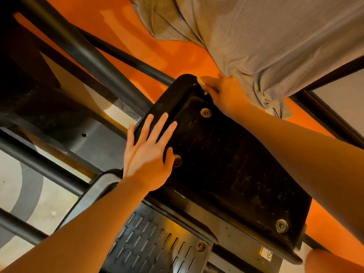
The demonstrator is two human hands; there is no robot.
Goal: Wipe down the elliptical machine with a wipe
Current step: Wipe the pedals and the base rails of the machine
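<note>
Left hand (146, 152) lies flat with fingers spread on the near edge of the black foot pedal (226, 164), likely bracing it so it doesn't swing. Farther up, right hand (222, 93) curls around a yellow wipe (201, 82), mostly hidden, so probably bunched, pressing it onto the pedal's far raised rim to clean that corner; grey shirt (275, 36) hangs beyond.

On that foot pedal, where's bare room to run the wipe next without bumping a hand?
Free: the middle of the foot pedal, from the top bolt down to the lower bolt, beside the right forearm. Crowded: the far corner, where the right hand holds the yellow wipe, and the left edge under the flat left hand.
</note>
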